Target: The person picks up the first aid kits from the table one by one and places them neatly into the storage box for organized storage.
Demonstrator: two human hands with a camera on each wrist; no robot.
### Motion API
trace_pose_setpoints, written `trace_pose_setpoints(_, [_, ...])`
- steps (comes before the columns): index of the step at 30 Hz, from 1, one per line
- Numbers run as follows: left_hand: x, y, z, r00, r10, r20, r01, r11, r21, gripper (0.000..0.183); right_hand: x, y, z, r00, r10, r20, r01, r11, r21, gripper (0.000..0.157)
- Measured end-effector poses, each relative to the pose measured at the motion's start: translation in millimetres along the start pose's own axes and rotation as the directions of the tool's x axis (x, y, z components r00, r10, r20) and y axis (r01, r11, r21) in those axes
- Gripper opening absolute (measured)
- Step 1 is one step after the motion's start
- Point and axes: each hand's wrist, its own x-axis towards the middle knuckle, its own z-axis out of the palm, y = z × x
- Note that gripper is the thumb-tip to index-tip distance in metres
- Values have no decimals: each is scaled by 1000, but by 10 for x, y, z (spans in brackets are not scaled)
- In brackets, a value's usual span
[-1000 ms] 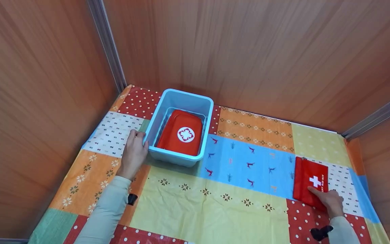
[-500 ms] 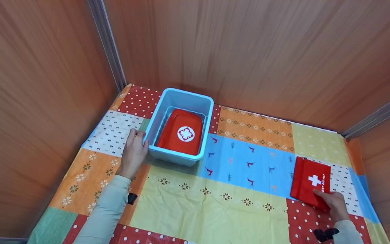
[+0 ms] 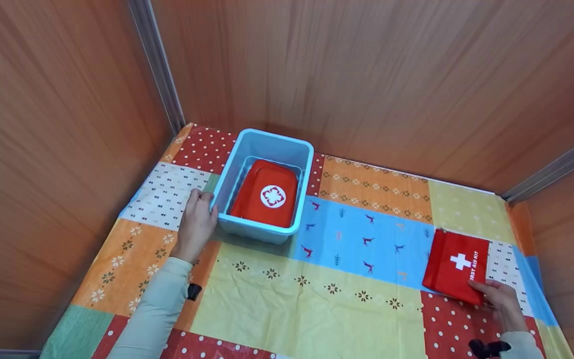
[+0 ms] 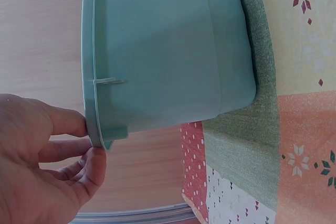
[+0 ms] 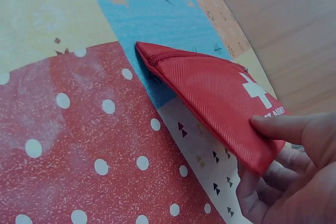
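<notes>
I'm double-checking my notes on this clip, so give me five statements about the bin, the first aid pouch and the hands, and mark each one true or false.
1. The left hand holds the light blue plastic bin by its rim. True.
2. The bin is empty. False: a red case with a round white emblem lies in it.
3. The right hand grips the zippered red first aid kit pouch. True.
4. The pouch and the bin touch each other. False: they are apart, with patchwork-print tablecloth between them.
5. The pouch bears a white star. False: it bears a white cross.
</notes>
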Motion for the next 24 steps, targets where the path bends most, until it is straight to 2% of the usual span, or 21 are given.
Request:
trace_pose_setpoints(6, [-13,2,6,1000,-9,6,9,1000,-15,35,-86,29,33,1000,-20,-18,21,998,55,96])
trace_pose_setpoints(15, [-28,-13,13,999,24,-21,-24,999,-27,33,-131,29,31,999,-12,-41,17,992,129,76])
trace_pose_setpoints(18, [-36,-16,16,999,37,-37,-39,998,-39,33,-135,32,23,1000,-6,-30,11,984,177,58])
trace_pose_setpoints(22, [-41,-26,23,997,56,-61,-59,997,-49,32,-134,54,17,1000,-7,-7,8,970,245,20])
trace_pose_setpoints(24, [-40,-28,24,996,56,-64,-59,997,-43,32,-135,61,10,1000,-13,14,9,962,272,15])
